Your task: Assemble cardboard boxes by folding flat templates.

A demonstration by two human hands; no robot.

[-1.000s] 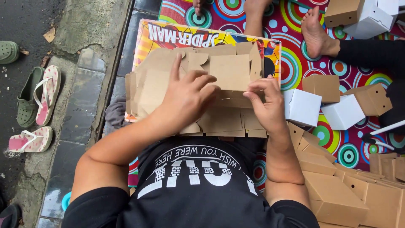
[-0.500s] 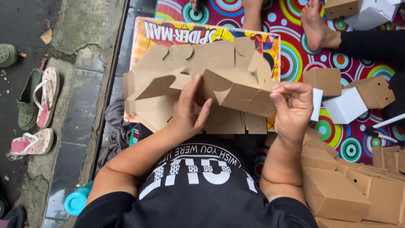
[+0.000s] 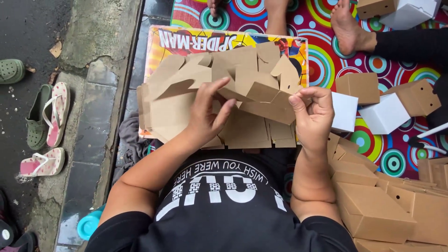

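Both my hands hold a brown cardboard box blank [image 3: 261, 91], partly folded up, above a stack of flat brown blanks [image 3: 163, 112]. My left hand [image 3: 207, 114] presses its fingers against the blank's left underside. My right hand [image 3: 315, 114] pinches the blank's right edge between thumb and fingers. The stack lies on a colourful printed board [image 3: 161, 39] in front of my lap.
Folded brown boxes [image 3: 373, 210] are piled at my right. White boxes [image 3: 385, 114] and more brown ones [image 3: 361, 86] sit on the circle-patterned mat [image 3: 392, 158]. Another person's bare feet [image 3: 347, 30] rest at the top. Sandals [image 3: 46, 121] lie on wet pavement at left.
I have lifted one blank off the stack and brought its flaps up; my right hand moved right to its edge, my left hand went under it.
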